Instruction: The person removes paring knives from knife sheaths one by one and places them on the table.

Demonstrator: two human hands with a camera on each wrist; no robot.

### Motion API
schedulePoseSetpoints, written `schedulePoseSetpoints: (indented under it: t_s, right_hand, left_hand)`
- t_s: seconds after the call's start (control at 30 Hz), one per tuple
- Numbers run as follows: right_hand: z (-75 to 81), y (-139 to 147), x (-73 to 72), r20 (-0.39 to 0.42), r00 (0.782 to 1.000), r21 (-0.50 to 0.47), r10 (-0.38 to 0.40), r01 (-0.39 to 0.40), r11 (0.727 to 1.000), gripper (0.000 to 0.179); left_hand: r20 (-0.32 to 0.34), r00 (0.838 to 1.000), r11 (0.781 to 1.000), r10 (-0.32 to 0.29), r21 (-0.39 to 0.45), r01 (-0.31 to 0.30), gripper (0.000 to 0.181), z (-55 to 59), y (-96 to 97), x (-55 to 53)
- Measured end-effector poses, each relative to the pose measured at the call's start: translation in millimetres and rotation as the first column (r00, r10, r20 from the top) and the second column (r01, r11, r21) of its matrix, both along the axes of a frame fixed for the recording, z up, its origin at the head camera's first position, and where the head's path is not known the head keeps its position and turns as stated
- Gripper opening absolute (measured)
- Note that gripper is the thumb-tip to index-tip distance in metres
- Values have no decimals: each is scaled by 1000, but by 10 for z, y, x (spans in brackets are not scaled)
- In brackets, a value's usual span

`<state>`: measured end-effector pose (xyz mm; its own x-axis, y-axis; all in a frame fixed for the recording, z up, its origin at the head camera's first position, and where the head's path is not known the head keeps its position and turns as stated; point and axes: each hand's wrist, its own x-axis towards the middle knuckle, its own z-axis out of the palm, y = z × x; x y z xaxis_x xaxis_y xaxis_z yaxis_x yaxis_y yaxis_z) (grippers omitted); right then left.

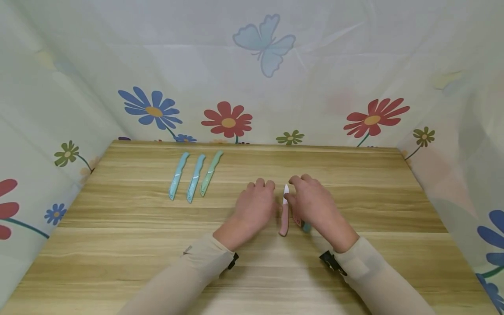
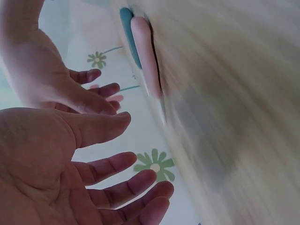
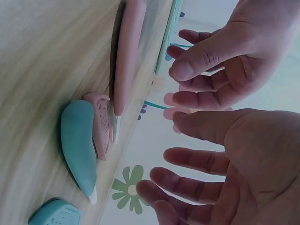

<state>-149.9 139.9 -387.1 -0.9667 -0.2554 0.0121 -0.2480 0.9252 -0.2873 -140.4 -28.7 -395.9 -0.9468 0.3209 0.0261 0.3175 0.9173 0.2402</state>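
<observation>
A paring knife with a pink handle and white blade (image 1: 284, 214) lies bare on the wooden table between the two hands. My left hand (image 1: 257, 205) hovers to its left, fingers loosely bent, holding nothing. To the right of the knife is my right hand (image 1: 315, 205), raised above the table with its fingers spread and apart from the things below. Beneath it the right wrist view shows a pink blade sheath (image 3: 101, 126), a teal-handled knife (image 3: 78, 145) with a white blade tip, and a teal sheath (image 3: 56, 214). The right hand partly hides these in the head view.
At the back left lie two blue sheathed knives, the outer one (image 1: 179, 176) and the inner one (image 1: 195, 178), with a green sheathed knife (image 1: 211, 173) beside them. A flower-printed cloth (image 1: 315, 78) encloses the table (image 1: 118, 245) at the back and sides.
</observation>
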Motion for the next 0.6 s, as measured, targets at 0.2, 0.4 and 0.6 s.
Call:
schedulePoseSetpoints:
  t_s: [0.2,0.4,0.6]
  right_hand:
    - [-33,-21,5,-93,994,52,59,-54,997,46]
    - [-63,-49,9,-147,984,92,102,-89,992,46]
    - [-102,-94,14,-179,973,122,147,-126,985,46]
  left_hand:
    - [-29,1000,1000,2,-26,-2,41,41,-131,-51]
    - [-88,996,998,-8,-64,2,44,72,-254,-88]
    - [-123,992,994,8,-104,-21,46,57,-427,-167]
